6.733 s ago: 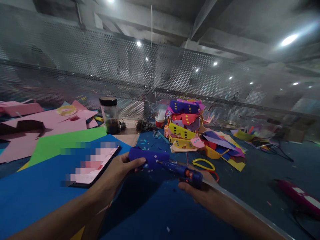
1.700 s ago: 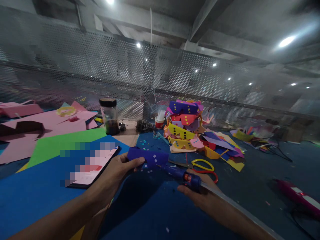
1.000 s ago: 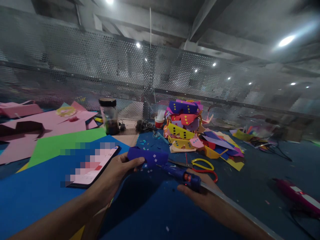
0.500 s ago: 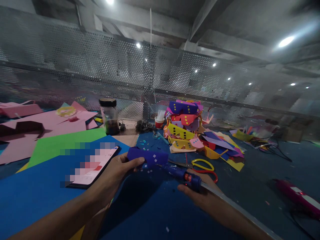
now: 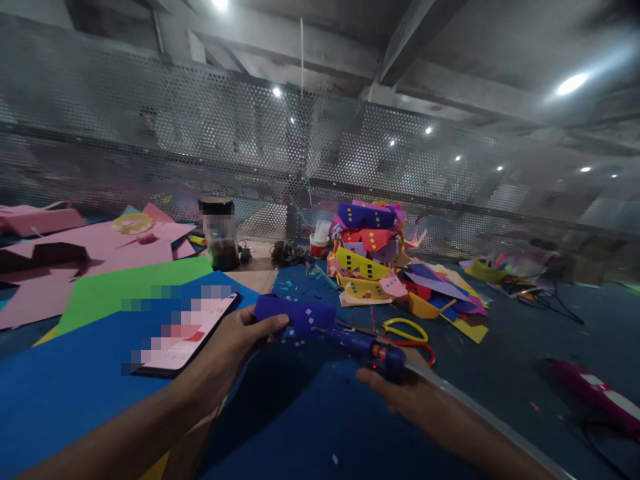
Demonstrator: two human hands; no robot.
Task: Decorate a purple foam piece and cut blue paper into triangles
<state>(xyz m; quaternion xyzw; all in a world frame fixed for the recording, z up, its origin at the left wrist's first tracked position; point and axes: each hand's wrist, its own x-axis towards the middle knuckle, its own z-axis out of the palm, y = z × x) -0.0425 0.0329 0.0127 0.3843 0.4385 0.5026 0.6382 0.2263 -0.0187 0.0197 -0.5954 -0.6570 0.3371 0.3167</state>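
Note:
My left hand [image 5: 239, 339] pinches the near end of a folded purple paper piece [image 5: 296, 315] dotted with small pale squares, holding it just above the blue sheet [image 5: 75, 387]. My right hand [image 5: 400, 393] grips a blue hot glue gun [image 5: 367, 347] with a clear glue stick [image 5: 480, 417] trailing back over my wrist. The gun's nozzle points at the right end of the purple piece and touches or nearly touches it.
A phone [image 5: 185, 333] lies on the blue sheet beside my left hand. Yellow and red scissors [image 5: 407, 331] lie behind the glue gun. A heap of coloured paper shapes [image 5: 373, 257], a dark jar [image 5: 220, 230], green paper [image 5: 125, 287], pink paper [image 5: 85, 250] and a pink glue gun [image 5: 597, 393] surround the spot.
Almost nothing differs. The glue gun has shifted slightly down and right in my right hand, while my left hand and the purple piece stay in place.

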